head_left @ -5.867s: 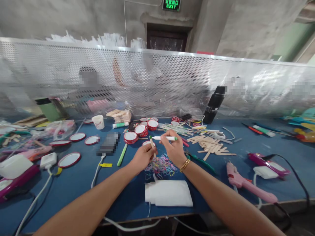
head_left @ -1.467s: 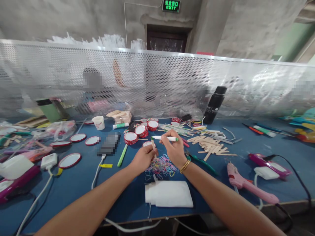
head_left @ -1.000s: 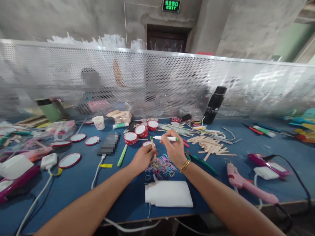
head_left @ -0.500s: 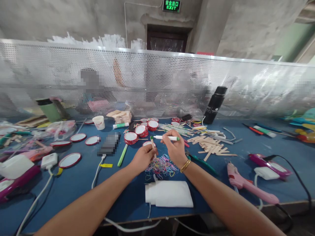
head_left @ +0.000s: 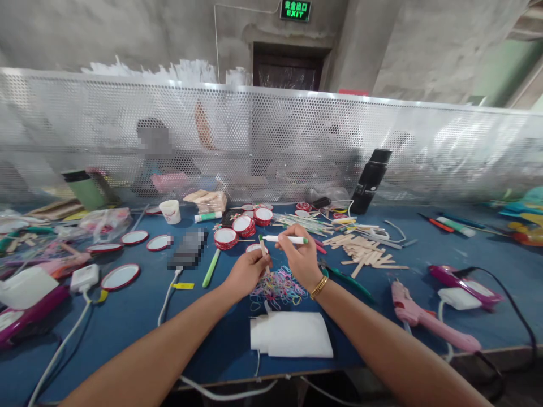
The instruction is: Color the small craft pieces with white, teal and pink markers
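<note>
Between the fingers of my left hand [head_left: 250,271] stands a wooden craft stick [head_left: 263,252], its upper end coloured green. My right hand [head_left: 302,257] is closed around a white marker [head_left: 280,239] with a green end, and the marker's tip points left at the top of the stick. Whether tip and stick touch is too small to tell. Below both hands lies a pile of small coloured rubber bands [head_left: 278,289]. Nearer the table's front edge is a folded white cloth pouch [head_left: 292,334].
Loose craft sticks [head_left: 365,251] are heaped to the right, with pliers [head_left: 352,282] and a pink glue gun [head_left: 428,319] nearby. A phone [head_left: 189,249], a green marker [head_left: 211,268] and red-rimmed discs [head_left: 225,237] lie left. A black bottle [head_left: 371,182] stands before a perforated screen [head_left: 271,141].
My right hand and the marker have shifted slightly left, bringing the tip closer to the stick's end. My left hand stays where it was.
</note>
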`<state>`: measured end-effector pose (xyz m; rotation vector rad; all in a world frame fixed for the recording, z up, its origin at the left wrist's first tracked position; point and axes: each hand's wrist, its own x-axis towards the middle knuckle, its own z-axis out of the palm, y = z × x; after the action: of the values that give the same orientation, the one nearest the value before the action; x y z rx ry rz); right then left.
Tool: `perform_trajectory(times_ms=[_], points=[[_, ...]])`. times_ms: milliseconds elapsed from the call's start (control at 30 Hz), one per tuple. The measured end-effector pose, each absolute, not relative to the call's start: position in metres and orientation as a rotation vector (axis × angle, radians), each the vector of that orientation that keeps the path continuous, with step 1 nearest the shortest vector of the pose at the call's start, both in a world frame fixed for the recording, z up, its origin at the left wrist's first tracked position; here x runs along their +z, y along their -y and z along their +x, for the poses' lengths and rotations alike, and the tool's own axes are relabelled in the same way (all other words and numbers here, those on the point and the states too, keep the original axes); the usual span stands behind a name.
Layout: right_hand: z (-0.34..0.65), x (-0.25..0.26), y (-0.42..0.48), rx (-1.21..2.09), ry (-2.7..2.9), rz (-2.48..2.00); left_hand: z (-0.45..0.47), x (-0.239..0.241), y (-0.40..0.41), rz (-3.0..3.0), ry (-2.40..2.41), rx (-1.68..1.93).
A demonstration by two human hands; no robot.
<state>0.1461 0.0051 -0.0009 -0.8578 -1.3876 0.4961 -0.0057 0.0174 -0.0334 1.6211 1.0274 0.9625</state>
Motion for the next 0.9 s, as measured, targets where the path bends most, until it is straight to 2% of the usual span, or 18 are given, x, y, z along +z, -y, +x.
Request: perform_trajectory(times_ms=[900], points=[[0.1458,-0.0005,-0.0038,0.477,1.411,-0.888,-0.0055,-0.0313,-0.0162,1.628,-1.034,0.954]])
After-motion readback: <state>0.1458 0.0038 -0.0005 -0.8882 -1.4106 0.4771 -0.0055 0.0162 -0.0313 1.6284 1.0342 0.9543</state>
